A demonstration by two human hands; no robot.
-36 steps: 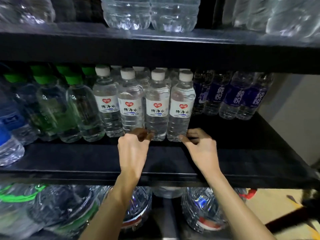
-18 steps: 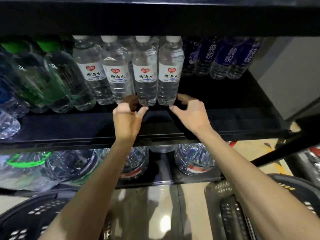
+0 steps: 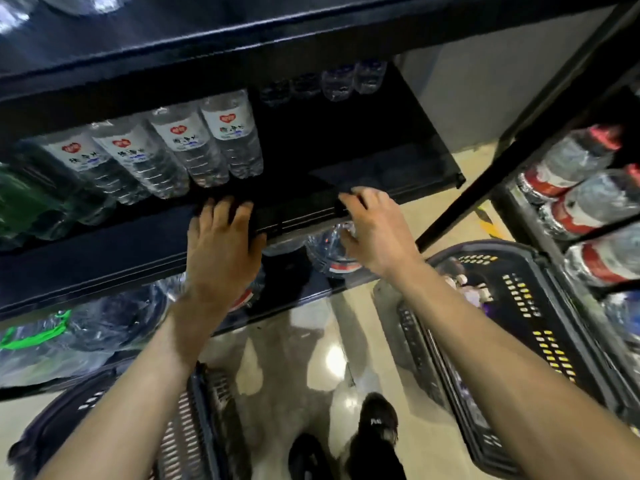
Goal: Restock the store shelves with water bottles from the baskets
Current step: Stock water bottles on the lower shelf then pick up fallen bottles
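Four clear water bottles (image 3: 204, 147), white labels bearing red hearts, lettering blurred, stood on the shelf (image 3: 104, 251); left hand (image 3: 221, 244) and right hand (image 3: 377, 230) were released, empty.

- White-labelled water bottles (image 3: 194, 150): caps hidden behind the upper shelf (image 3: 242, 46); label print blurred, unreadable.
- Dark bottles (image 3: 322, 86), far right: bases only, tops hidden.
- Green bottles (image 3: 24, 202): smeared, cut by the left edge.
- Left basket (image 3: 183, 441): partly behind a forearm (image 3: 114, 410), cut by the bottom edge.
- Right basket (image 3: 519, 306): contents too blurred to name.
- Red-labelled bottles (image 3: 568, 206): cut by the right edge.
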